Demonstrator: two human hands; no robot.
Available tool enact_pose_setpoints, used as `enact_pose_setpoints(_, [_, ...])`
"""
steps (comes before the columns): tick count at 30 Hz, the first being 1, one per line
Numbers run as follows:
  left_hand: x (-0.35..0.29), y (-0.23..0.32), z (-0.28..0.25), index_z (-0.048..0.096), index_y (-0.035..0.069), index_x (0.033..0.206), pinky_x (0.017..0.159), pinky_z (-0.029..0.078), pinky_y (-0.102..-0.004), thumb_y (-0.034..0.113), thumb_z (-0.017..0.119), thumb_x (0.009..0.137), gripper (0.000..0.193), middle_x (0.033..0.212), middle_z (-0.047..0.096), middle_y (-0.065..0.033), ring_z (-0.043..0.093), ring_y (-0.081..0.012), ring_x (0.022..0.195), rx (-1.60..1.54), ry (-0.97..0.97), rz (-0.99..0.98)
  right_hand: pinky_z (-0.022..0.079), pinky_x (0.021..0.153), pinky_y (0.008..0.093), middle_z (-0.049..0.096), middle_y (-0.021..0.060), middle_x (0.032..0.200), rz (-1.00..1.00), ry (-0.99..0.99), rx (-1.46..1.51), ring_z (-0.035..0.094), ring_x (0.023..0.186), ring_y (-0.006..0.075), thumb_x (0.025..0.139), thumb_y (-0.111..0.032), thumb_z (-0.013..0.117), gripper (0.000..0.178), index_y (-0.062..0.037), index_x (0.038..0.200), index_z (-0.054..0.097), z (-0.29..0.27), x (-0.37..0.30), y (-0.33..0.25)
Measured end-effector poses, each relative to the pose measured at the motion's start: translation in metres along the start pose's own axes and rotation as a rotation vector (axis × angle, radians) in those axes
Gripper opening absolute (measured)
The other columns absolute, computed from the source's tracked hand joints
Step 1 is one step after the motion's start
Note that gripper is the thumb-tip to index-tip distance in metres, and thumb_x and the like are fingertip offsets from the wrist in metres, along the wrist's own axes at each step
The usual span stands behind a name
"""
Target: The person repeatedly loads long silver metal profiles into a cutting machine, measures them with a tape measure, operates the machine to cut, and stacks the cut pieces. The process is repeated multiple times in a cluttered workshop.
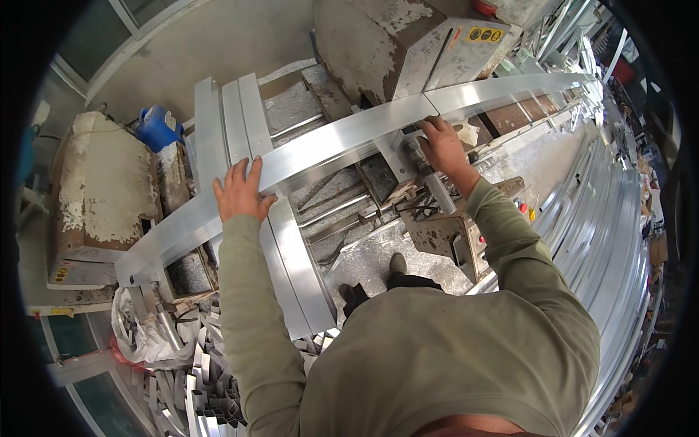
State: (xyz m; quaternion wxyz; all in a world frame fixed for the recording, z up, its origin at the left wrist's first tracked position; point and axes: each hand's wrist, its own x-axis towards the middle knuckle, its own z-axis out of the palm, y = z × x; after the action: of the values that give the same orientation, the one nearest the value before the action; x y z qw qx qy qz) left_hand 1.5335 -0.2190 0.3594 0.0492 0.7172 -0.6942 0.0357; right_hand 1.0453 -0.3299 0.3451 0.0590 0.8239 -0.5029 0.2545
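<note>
A long, shiny aluminium profile slants across two machine beds, from the lower left up to the right. My left hand lies on its near edge, fingers spread, thumb apart. Against the near side, by the seam where a second aluminium profile begins, is my right hand. Its fingers are bent and drawn together; whatever sits between them is hidden. Just below that hand, a metal clamp cylinder points toward me. Another clamp cylinder stands near the left end of the long profile.
Worn, peeling machine housings stand at left and far centre. Flat aluminium bars cross beneath the profile. Offcuts pile up at lower left, beside a white sack. Long profiles are stacked at right. A blue jug sits behind.
</note>
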Motion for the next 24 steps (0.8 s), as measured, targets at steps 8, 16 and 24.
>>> enact_pose_setpoints(8, [0.001,0.002,0.0,0.049,0.028,0.167,0.131,0.025,-0.0689,0.04,0.099,0.079,0.101,0.168,0.049,-0.0069,0.041,-0.0282,0.159,-0.024,-0.001,0.0,0.046,0.115,0.0538,0.069,0.0092,0.128,-0.085,-0.013,-0.164,0.064,0.121,0.0343,0.093,-0.019,0.074,0.041,-0.0195,0.134,0.071,0.019,-0.003,0.006])
enact_pose_setpoints(16, [0.005,0.005,0.003,0.05,0.028,0.166,0.13,0.025,-0.0698,0.04,0.099,0.078,0.101,0.167,0.05,-0.007,0.041,-0.0286,0.158,-0.024,0.013,0.02,0.047,0.109,0.0534,0.068,0.0073,0.112,-0.179,-0.085,-0.204,0.064,0.109,0.0342,0.09,-0.017,0.07,0.027,-0.0188,0.117,0.075,0.005,-0.002,0.009])
enact_pose_setpoints(24, [0.003,-0.001,0.002,0.051,0.026,0.166,0.128,0.027,-0.0706,0.04,0.101,0.073,0.106,0.167,0.051,-0.0086,0.043,-0.0314,0.157,-0.018,0.046,0.028,0.052,0.07,0.0364,0.07,0.006,0.091,0.253,0.37,0.505,0.064,0.076,0.0259,0.103,-0.015,0.074,0.008,-0.0075,0.102,0.072,-0.093,0.048,0.004])
